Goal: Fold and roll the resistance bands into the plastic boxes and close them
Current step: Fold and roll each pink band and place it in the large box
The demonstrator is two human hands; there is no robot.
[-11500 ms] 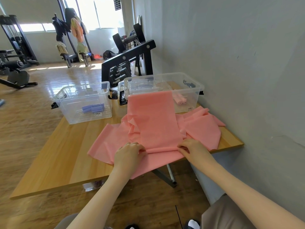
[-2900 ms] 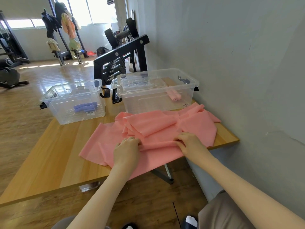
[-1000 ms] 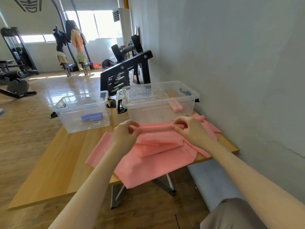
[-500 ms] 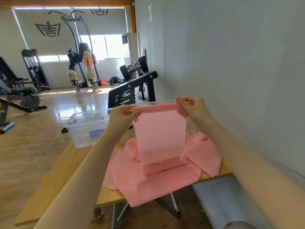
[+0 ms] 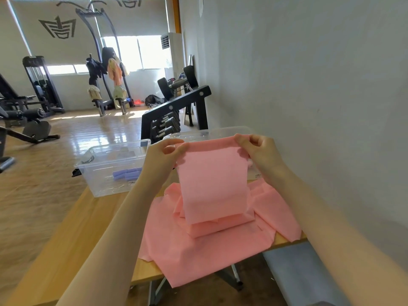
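Observation:
A long pink resistance band (image 5: 212, 186) hangs as a flat strip from its top edge, held up above the wooden table (image 5: 72, 235). My left hand (image 5: 164, 156) pinches the top left corner and my right hand (image 5: 259, 152) pinches the top right corner. The rest of the band lies in folded layers and loose sheets on the table and droops over the near edge. Behind it stand two clear plastic boxes: the left one (image 5: 110, 166) holds purple rolled bands (image 5: 127, 174); the right one (image 5: 209, 133) is mostly hidden by the lifted band.
A grey wall runs close along the right. A blue-grey bench pad (image 5: 304, 277) sits below the table's right corner. A black dumbbell rack (image 5: 174, 118) stands behind the boxes, with gym machines across the wooden floor further back.
Both hands have lifted the band's top edge from the table to chest height over the last second. My view has tilted up. Since half a second ago little has shifted.

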